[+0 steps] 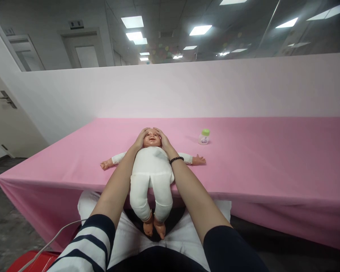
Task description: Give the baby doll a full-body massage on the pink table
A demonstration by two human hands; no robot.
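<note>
A baby doll (153,162) in a white suit lies on its back, face up, its arms spread and its legs hanging past the table's front edge. My left hand (141,138) rests along one side of the doll's head, with the fingers on its forehead. On the other side my right hand (163,139) lies against the head in the same way, a dark beaded bracelet on the wrist. Both hands cup the head between them, fingers extended. A small clear bottle (204,138) with a green cap stands to the right of the doll.
Pink cloth (257,158) covers the table. Behind it rises a white wall (187,90) with glass above. At the far left is a door (11,109) with a handle. A cable (51,238) runs over a red object (36,260) at the lower left.
</note>
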